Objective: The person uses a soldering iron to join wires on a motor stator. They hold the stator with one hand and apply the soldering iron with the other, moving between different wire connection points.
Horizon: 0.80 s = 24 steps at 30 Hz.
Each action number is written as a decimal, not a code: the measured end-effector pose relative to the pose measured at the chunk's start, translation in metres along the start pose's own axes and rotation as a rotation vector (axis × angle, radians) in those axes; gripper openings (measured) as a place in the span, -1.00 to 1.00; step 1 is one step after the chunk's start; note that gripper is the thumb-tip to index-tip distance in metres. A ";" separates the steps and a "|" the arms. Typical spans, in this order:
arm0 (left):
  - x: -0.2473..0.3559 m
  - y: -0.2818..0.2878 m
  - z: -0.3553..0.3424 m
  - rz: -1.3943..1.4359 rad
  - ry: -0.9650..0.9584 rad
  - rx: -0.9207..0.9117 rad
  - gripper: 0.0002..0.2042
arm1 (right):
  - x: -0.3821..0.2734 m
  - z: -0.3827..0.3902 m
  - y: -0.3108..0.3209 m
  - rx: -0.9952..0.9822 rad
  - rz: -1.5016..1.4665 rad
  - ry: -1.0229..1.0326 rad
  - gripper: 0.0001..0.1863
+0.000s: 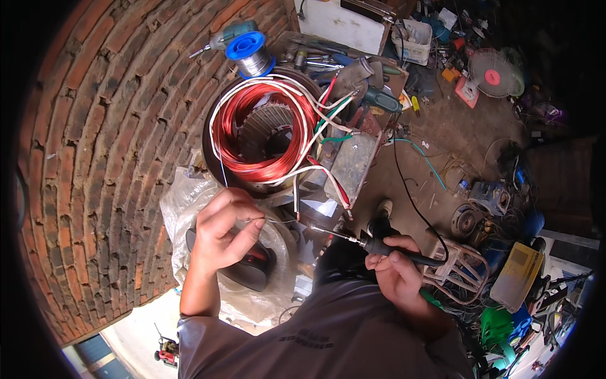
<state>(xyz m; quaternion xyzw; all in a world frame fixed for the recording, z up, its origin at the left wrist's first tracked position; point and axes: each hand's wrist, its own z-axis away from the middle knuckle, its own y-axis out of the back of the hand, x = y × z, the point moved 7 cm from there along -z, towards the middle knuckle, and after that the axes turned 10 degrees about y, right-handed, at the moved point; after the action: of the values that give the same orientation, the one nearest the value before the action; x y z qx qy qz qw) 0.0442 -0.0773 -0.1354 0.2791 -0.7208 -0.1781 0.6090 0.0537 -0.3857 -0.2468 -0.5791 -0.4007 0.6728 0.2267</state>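
Observation:
My left hand [224, 228] pinches a thin solder wire [278, 221], whose free end reaches a white-sleeved lead [296, 197] near its bare tip. In my right hand [399, 270] is a soldering iron [374, 246] with a black handle and cord. Its metal tip points left, close to that lead; whether they touch I cannot tell. Beyond my hands lies a motor stator [264, 123] with a ring of red copper winding [228, 120] and white, red and green sleeved leads. A blue-flanged solder spool [255, 62] stands at its far edge.
A drill [232, 35] lies by the brick wall [95, 158] on the left. Hand tools [322, 61] sit behind the stator, with a metal block [353, 161] at its right. Right of me are a fan [495, 72], a small chair frame [457, 275] and scattered parts.

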 end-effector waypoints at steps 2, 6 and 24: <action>-0.004 -0.001 -0.001 0.049 0.032 -0.017 -0.88 | -0.003 0.001 -0.005 -0.047 0.106 0.078 -0.68; -0.008 -0.002 -0.004 0.107 0.123 -0.056 -0.90 | -0.012 -0.001 -0.020 -0.166 0.334 0.209 -0.70; -0.001 -0.007 -0.024 0.081 0.206 -0.207 -0.89 | -0.016 -0.005 -0.032 -0.200 0.493 0.289 -0.76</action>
<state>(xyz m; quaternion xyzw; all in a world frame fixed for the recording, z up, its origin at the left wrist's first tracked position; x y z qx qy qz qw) 0.0687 -0.0804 -0.1363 0.2025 -0.6429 -0.1972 0.7118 0.0571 -0.3781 -0.2111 -0.7680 -0.2759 0.5755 0.0530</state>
